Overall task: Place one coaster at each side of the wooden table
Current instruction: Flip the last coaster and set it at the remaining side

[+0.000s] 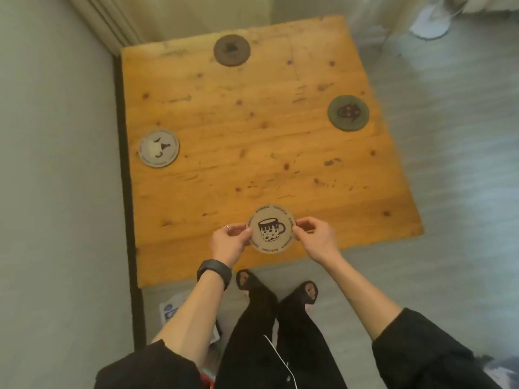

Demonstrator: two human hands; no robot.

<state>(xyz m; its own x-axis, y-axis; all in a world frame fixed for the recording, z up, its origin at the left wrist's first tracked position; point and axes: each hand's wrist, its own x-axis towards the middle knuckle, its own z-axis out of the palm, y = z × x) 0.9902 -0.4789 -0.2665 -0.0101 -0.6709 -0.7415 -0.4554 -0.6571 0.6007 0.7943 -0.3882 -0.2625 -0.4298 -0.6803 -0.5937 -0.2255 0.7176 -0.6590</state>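
- The wooden table fills the middle of the frame, its left edge close against a pale wall, its bare centre left open.
- The person stands at the table's lower edge, both forearms reaching up from the bottom of the frame, a dark wristband on the left wrist.
- Three coasters already lie flat, one by each of three edges: a dark coaster at the top of the frame, a green-grey coaster at the right, a pale coaster at the left. Each sits just inside its edge, roughly halfway along it, which fits one place per side.
- The mug coaster, the fourth, is at lower centre, over the table's near edge, printed face up. Whether it touches the wood I cannot tell.
- The left hand pinches its left rim with the fingertips; the right hand pinches the right rim likewise. Neither has let go. Holding by opposite rims likely keeps it level and lets the print be turned square to the edge.
- Judging from this, only the near side remains unserved, so the task looks nearly done once this one is set down and released.
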